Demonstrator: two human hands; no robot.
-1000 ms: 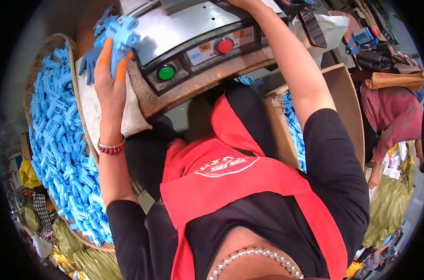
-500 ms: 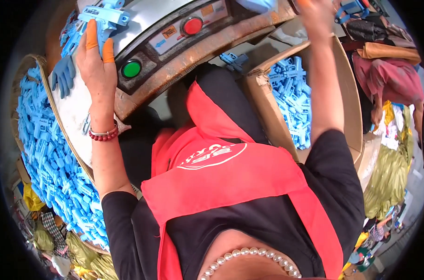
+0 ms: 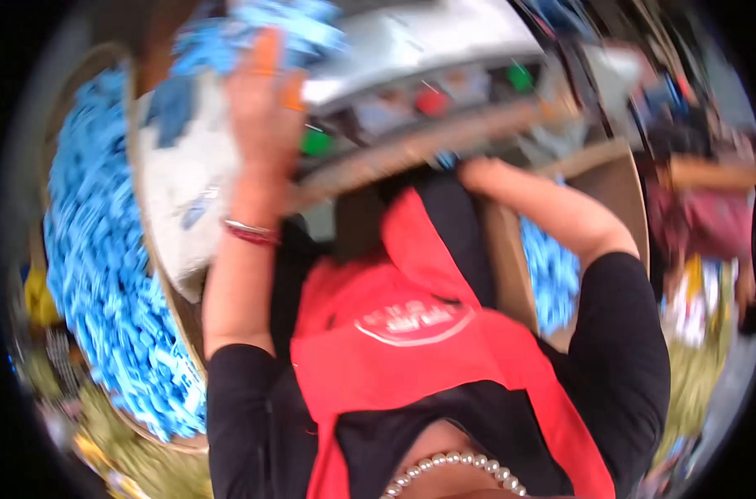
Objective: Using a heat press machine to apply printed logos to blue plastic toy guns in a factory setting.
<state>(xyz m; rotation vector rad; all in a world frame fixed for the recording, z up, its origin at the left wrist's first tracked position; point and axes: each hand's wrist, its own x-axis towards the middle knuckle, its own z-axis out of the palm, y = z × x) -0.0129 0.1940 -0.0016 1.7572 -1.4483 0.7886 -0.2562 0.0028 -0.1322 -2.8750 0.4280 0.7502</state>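
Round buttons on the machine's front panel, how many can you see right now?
3: a green button just right of the left hand, a red button mid-panel, and another green button farther right. The picture is blurred, so others may be missed.

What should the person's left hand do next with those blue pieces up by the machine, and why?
Probably set them down on the machine's metal top. The left hand is raised at its edge, with blue plastic pieces at the fingertips, above the green button. The picture is blurred, so the grip itself is unclear. The right hand is hidden under the machine's edge.
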